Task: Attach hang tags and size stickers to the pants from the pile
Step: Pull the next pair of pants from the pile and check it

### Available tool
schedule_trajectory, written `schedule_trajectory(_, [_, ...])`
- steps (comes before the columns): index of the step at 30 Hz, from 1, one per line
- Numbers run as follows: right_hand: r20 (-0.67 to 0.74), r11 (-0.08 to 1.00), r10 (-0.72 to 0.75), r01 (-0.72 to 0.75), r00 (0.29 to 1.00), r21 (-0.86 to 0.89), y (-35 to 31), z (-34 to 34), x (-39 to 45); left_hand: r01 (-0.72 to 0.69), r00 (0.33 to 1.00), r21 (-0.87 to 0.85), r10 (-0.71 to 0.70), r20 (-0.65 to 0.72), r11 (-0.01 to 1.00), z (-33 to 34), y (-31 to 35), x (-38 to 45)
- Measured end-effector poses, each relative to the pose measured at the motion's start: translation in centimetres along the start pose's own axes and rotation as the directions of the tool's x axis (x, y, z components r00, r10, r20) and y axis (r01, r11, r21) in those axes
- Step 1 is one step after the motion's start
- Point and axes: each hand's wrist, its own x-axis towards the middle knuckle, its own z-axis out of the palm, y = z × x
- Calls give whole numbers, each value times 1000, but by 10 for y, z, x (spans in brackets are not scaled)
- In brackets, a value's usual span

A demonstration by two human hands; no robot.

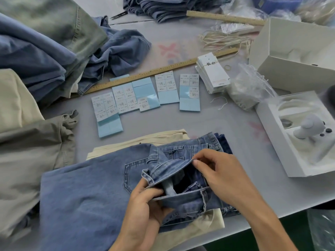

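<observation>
I count five sticker sheets (146,95), two wooden rulers (159,71), two white boxes (297,51). One banded stack of hang tags (213,73); two hands (223,176).

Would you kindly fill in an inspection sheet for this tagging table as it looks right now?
Surface: grey table, crowded.
Job's things: blue jeans lying on cream pants; sticker sheets in a row; hang tags bundled; strings.
Clutter: two wooden rulers, thread snips, white boxes, plastic bags.
Grippers: left hand and right hand both grip the jeans' waistband.
Cables: nothing seen.
Surroundings: pants pile at left, folded jeans stack at the far edge.
</observation>
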Motion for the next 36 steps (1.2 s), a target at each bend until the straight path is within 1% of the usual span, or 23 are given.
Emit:
schedule_trajectory(3, [-139, 991, -106, 93, 985, -92, -5, 10, -7, 27, 998, 70, -31, 54, 997, 1, 4, -1])
schedule_trajectory(5, [-264, 965, -233, 190, 936, -179, -11, 17, -12, 25, 999, 120, -28, 30, 992, 1, 8, -2])
schedule_trajectory(6, [-296, 942, -309, 249, 904, -223, -13, 19, -15, 20, 1000, 136, -18, -10, 991, 2, 12, -2])
schedule_trajectory(8, [-281, 889, -452, 402, 846, -218, -11, 26, -24, 8, 992, 170, 14, -127, 985, 3, 17, -1])
schedule_trajectory(10, [-222, 868, -496, 476, 840, -140, -5, 30, -32, -14, 983, 257, 61, -174, 966, 4, 20, 1])
schedule_trajectory(11, [-193, 880, -474, 461, 859, -111, 0, 28, -35, -29, 980, 302, 87, -180, 953, 7, 21, 1])
schedule_trajectory(12, [-156, 912, -411, 403, 898, -76, 4, 25, -36, -43, 976, 332, 111, -190, 942, 10, 22, 1])
schedule_trajectory(14, [9, 981, -194, 194, 981, 26, 8, 15, -32, -70, 974, 361, 142, -177, 930, 14, 22, 0])
schedule_trajectory(15, [99, 994, -107, 103, 989, 44, 10, 12, -28, -79, 975, 368, 149, -166, 927, 15, 22, 0])
schedule_trajectory(16, [151, 997, -67, 63, 986, 34, 12, 12, -25, -81, 977, 376, 149, -155, 923, 16, 21, -1])
schedule_trajectory(19, [120, 998, -66, 67, 991, -3, 13, 21, -11, -89, 984, 400, 142, -105, 912, 14, 21, -4])
schedule_trajectory(20, [90, 998, -36, 31, 995, 57, 12, 25, -7, -99, 986, 414, 147, -84, 905, 13, 22, -5])
schedule_trajectory(21, [70, 986, 17, -28, 997, 165, 9, 27, -4, -112, 986, 429, 154, -65, 897, 12, 23, -6])
schedule_trajectory(23, [82, 915, 129, -151, 988, 374, 6, 27, 1, -148, 982, 477, 187, -34, 867, 9, 26, -7])
schedule_trajectory(25, [194, 825, 154, -234, 969, 515, 5, 27, 3, -201, 961, 539, 270, -53, 818, 4, 33, -6])
schedule_trajectory(27, [298, 694, 139, -308, 944, 651, 5, 28, 1, -270, 906, 679, 418, -60, 683, -4, 40, -3])
schedule_trajectory(28, [318, 617, 151, -340, 936, 709, 4, 27, 1, -300, 878, 730, 477, -40, 614, -10, 43, 0])
schedule_trajectory(30, [328, 505, 183, -375, 927, 778, 5, 25, 1, -303, 856, 791, 517, -19, 531, -16, 45, 2])
schedule_trajectory(31, [337, 482, 188, -386, 922, 787, 5, 24, 1, -305, 845, 821, 535, -1, 483, -18, 45, 2])
schedule_trajectory(33, [351, 483, 191, -399, 917, 779, 7, 26, 2, -321, 805, 876, 590, 52, 360, -21, 46, 3])
schedule_trajectory(34, [353, 488, 187, -398, 917, 777, 7, 27, 3, -330, 787, 889, 613, 72, 319, -21, 47, 3])
schedule_trajectory(35, [353, 486, 180, -395, 918, 779, 6, 28, 4, -341, 775, 885, 628, 75, 316, -20, 48, 5])
schedule_trajectory(36, [357, 483, 173, -395, 918, 782, 4, 29, 5, -360, 776, 867, 626, 74, 345, -19, 50, 7])
